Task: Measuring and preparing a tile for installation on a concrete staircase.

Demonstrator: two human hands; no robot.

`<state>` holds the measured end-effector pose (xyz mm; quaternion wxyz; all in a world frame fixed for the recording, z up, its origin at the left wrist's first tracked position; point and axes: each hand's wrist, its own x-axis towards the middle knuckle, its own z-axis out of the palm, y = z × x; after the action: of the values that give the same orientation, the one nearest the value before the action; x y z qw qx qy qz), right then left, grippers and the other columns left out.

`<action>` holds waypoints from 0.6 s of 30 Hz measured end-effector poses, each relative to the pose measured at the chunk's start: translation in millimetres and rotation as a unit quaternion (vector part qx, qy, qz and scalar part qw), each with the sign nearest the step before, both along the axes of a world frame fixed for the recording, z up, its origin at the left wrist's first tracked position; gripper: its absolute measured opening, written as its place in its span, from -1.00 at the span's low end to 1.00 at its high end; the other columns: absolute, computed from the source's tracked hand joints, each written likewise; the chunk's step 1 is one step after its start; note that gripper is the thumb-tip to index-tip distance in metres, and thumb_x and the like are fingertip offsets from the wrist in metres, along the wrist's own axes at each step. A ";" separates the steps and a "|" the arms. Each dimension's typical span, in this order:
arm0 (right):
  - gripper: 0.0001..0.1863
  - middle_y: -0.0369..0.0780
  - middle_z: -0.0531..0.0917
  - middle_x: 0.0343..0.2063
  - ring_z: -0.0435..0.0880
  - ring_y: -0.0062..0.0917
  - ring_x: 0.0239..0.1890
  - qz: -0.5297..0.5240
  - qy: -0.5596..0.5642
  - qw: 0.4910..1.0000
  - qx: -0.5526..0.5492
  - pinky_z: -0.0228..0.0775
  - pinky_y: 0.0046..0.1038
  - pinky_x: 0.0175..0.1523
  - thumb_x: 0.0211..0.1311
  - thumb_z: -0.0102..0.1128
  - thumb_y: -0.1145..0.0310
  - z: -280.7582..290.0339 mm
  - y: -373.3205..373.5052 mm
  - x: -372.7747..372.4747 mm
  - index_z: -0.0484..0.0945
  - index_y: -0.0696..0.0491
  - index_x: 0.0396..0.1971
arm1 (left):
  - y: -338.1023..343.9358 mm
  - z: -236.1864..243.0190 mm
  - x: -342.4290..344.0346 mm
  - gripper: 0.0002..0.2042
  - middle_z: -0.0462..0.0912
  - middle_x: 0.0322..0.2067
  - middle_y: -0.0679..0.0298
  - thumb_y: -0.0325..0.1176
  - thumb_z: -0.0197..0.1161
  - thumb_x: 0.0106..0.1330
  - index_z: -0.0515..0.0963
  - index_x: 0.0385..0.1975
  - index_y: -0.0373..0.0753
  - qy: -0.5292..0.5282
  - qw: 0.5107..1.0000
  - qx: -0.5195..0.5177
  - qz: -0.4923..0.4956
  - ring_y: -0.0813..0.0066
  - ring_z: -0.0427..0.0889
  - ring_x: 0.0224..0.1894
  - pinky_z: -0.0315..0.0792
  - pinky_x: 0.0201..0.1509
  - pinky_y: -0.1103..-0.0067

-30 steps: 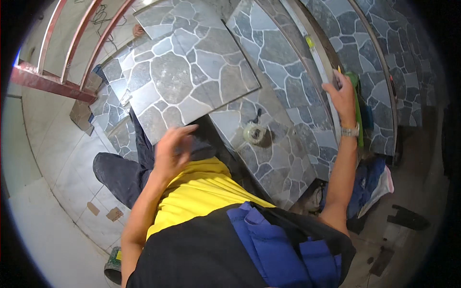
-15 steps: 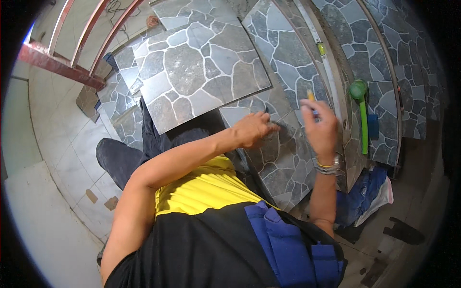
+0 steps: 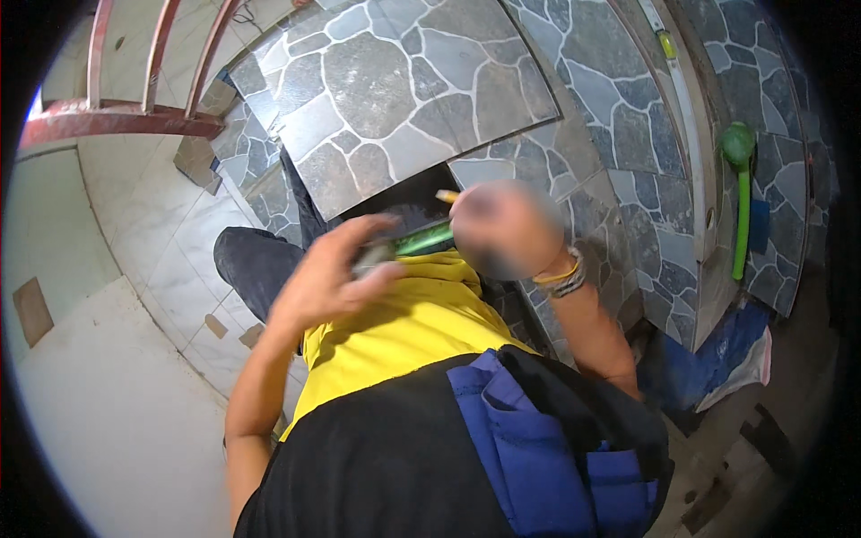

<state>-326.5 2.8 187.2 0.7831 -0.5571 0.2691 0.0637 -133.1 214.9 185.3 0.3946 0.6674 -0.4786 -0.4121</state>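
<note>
My left hand (image 3: 336, 273) is closed round the greyish end of a slim green thing (image 3: 423, 238), held above my lap. Motion blur hides its exact kind. The green part reaches across to my right hand (image 3: 509, 229), whose fingers are smeared; whether they touch the green part I cannot tell. A short yellow pencil-like stick (image 3: 446, 196) pokes out of the right hand's fingers. Just beyond both hands, a large stone-patterned tile (image 3: 386, 112) lies tilted, its near edge over a dark gap by my leg.
A green mallet-like tool (image 3: 739, 179) lies on tiled steps at the right, near a blue block (image 3: 760, 226). A long spirit level (image 3: 682, 90) runs along the step edge. Red metal railings (image 3: 126, 121) stand at the upper left. A blue-and-white bag (image 3: 717, 359) lies lower right.
Both hands have come in over my lap, the right one moving left from the step. The green thing now shows between them. The view has shifted, so the tile sits further right.
</note>
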 end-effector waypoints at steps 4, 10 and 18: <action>-0.73 -0.28 0.65 -0.34 0.61 -0.66 -0.42 -0.223 0.000 0.957 -0.184 0.50 -0.62 -0.28 0.36 0.30 0.41 -24.8 -67.6 -19.3 0.61 0.21 -0.02 | 83.9 -20.3 74.6 -0.71 0.64 -0.32 0.27 -0.35 0.20 0.30 0.57 -0.04 -0.34 0.097 0.966 0.225 0.083 0.49 0.55 -0.35 0.47 -0.21 0.46; -0.80 -0.16 0.74 -0.41 0.69 -0.46 -0.40 -0.314 0.062 0.799 -0.509 0.52 -0.44 -0.23 0.33 0.28 0.41 -87.5 -111.4 -19.2 0.72 0.19 -0.15 | 88.3 -19.5 87.0 -0.79 0.56 -0.58 0.25 -0.33 0.15 0.27 0.62 -0.27 -0.34 -0.103 0.926 0.344 0.113 0.48 0.49 -0.50 0.42 -0.34 0.47; -0.81 -0.03 0.72 -0.27 0.69 -0.14 -0.20 -0.309 0.032 0.687 -0.656 0.52 -0.24 -0.09 0.31 0.29 0.40 -107.5 -133.1 -16.2 0.69 0.19 -0.18 | 42.9 -23.0 77.1 -0.74 0.60 -0.51 0.18 -0.26 0.18 0.25 0.62 -0.33 -0.38 -0.094 0.923 0.363 0.082 0.42 0.52 -0.44 0.44 -0.28 0.45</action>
<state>-342.7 -130.2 79.8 0.1839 -0.8119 0.4236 -0.3571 -56.0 257.8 162.2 0.1107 0.8376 -0.2748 -0.4589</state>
